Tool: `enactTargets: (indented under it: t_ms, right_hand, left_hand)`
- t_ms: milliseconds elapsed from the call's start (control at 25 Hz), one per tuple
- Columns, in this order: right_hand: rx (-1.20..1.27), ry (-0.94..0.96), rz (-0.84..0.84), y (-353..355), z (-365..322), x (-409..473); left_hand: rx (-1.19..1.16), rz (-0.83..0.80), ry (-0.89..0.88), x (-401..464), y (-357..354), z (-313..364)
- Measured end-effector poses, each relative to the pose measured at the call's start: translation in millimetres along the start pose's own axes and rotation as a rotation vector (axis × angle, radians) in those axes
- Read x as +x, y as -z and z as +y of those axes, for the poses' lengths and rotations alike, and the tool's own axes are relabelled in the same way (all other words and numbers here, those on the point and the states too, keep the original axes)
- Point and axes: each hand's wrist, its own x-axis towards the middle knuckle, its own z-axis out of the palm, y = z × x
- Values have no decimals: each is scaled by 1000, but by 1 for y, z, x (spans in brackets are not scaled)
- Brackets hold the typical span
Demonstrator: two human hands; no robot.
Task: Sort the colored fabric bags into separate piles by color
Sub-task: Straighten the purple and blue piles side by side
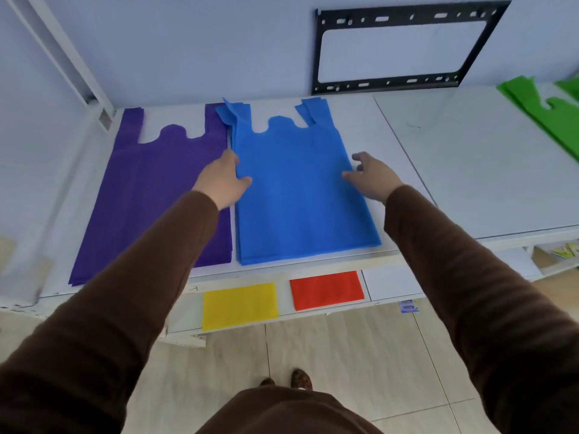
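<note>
1. Both hands reached out over the white tabletop [360, 126] as I watched from the head view: the left hand [221, 180] lay on the left edge of the stack of blue fabric vest-style bags [297, 195], its fingers loose and straight, gripping nothing that I could see.
2. On the stack's right edge, the right hand [372, 178] rested with its fingers spread and slackly bent, the thumb touching the blue cloth, and it held nothing.
3. Brown sleeves [463, 277] covered both forearms down to the wrists.
4. Nearest to me, on a lower white shelf [391, 283] under the tabletop's front edge, a folded yellow fabric rectangle [239, 305] and a folded red fabric rectangle [326, 289] lay side by side and apart.
5. Farther out, the blue stack lay flat with its handles pointing toward the wall.
6. Just beside it on the left lay a pile of purple fabric vest-style bags [150, 189], their edges almost meeting.
7. Well apart at the far right lay a pile of green fabric bags [551, 114], cut off by the frame.
8. Against the wall behind leaned a black metal mounting bracket [404, 17].
</note>
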Motion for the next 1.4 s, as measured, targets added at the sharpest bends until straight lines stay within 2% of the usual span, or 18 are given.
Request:
enactTargets:
  t_ms: [200, 320, 560, 600, 720, 800, 920, 1080, 1160, 1240, 1320, 1400]
  right_hand:
    - [166, 6, -8, 4, -26, 62]
    - [213, 39, -3, -3, -25, 82]
    - [40, 126, 29, -15, -7, 92]
    - [25, 136, 41, -16, -6, 92]
    - [-28, 144, 50, -18, -7, 92]
    - [-83, 164, 59, -16, -9, 87]
    - [-153, 222, 65, -8, 0, 56]
    - [-241, 313, 52, -5, 41, -31]
    - [-246, 452, 58, -8, 55, -70]
    - [-296, 570, -11, -11, 63, -88]
    - [-312, 580, -77, -15, 68, -94]
    - [-319, 577, -65, -17, 71, -95]
  left_hand:
    - [-89, 74, 105, 79, 8, 10]
    - [-142, 122, 76, 106, 7, 6]
    - [-316, -3, -57, 142, 5, -20]
    - [-292, -18, -61, 144, 5, -23]
    - [5, 12, 0, 144, 6, -22]
    - [91, 57, -22, 133, 12, -12]
    - [151, 96, -161, 89, 19, 1]
    - [171, -19, -365, -24, 2, 2]
    - [160, -134, -471, -69, -13, -2]
    - [233, -230, -536, -89, -23, -7]
    - [324, -223, -546, -95, -26, -12]
    - [343, -170, -532, -98, -26, -16]
